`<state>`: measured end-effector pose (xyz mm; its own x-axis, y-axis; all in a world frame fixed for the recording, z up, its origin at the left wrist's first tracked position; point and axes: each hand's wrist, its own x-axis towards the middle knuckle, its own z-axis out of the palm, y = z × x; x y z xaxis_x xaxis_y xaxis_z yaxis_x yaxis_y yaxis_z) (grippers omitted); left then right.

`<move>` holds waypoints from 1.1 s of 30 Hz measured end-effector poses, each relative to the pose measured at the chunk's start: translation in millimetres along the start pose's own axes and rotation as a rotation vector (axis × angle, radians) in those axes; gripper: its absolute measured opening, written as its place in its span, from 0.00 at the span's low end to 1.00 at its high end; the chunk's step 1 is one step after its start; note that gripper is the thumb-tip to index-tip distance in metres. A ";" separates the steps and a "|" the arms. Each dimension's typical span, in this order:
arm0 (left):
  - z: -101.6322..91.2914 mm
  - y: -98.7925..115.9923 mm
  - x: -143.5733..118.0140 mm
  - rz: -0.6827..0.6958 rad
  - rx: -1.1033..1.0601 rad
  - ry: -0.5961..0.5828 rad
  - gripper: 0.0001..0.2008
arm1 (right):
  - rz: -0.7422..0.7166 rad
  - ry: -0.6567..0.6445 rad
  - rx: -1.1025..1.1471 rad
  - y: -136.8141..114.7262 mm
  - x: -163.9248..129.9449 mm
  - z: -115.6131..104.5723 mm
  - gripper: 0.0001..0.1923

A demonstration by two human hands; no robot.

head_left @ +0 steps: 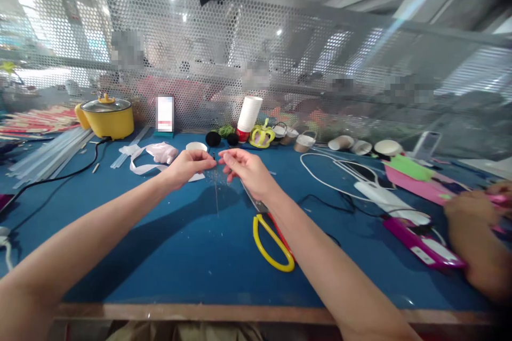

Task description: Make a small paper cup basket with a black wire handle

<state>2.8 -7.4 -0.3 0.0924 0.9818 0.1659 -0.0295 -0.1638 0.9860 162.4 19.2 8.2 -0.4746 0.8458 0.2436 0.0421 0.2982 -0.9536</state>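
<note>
My left hand (192, 166) is closed in a pinch above the blue table, its fingertips by a small dark bit. Close on its right, my right hand (248, 169) is closed too, thumb against curled fingers. A thin pale strand (216, 194) hangs below the gap between the fingertips; which hand grips it, I cannot tell. Under my right wrist lies a pair of scissors (276, 248) with yellow and red handles, blades partly hidden. Behind my left hand are a crumpled pale pink bundle (160, 153) with a white ribbon and a white paper cup (196, 147).
Along the mesh screen stand a yellow electric pot (108, 120), a phone (165, 113), stacked paper cups (250, 113) and a yellow-green crown-shaped piece (262, 135). White cable (320, 155) and a purple power strip (424, 245) lie right, near another person's arm (476, 240).
</note>
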 end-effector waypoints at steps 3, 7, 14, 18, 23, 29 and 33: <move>2.4 -0.9 -6.0 -0.045 0.028 -0.071 0.10 | -0.005 -0.086 -0.001 1.7 0.8 0.9 0.17; 5.6 -6.6 -12.9 -0.069 0.034 -0.115 0.11 | -0.012 -0.115 -0.019 8.6 -3.3 6.2 0.15; 4.7 -9.2 -16.1 -0.105 -0.009 -0.137 0.11 | 0.103 -0.131 0.084 12.7 -5.9 8.3 0.17; 4.1 -7.4 -17.1 -0.154 -0.129 -0.172 0.11 | 0.166 -0.199 0.290 7.0 -5.2 4.8 0.20; 5.4 -8.6 -18.6 -0.236 -0.245 -0.249 0.12 | 0.128 -0.256 0.206 5.8 -8.8 5.0 0.16; 5.8 -10.5 -19.2 -0.250 -0.323 -0.283 0.11 | 0.041 -0.113 0.118 9.5 -12.6 13.9 0.15; 3.6 -12.0 -18.8 -0.254 -0.353 -0.285 0.11 | 0.126 -0.182 0.263 9.5 -11.4 11.6 0.18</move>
<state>5.0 -24.2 -15.2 0.4064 0.9131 -0.0319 -0.3007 0.1667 0.9390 158.0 7.2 -5.7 -0.6298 0.7692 0.1077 -0.1061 0.0521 -0.9930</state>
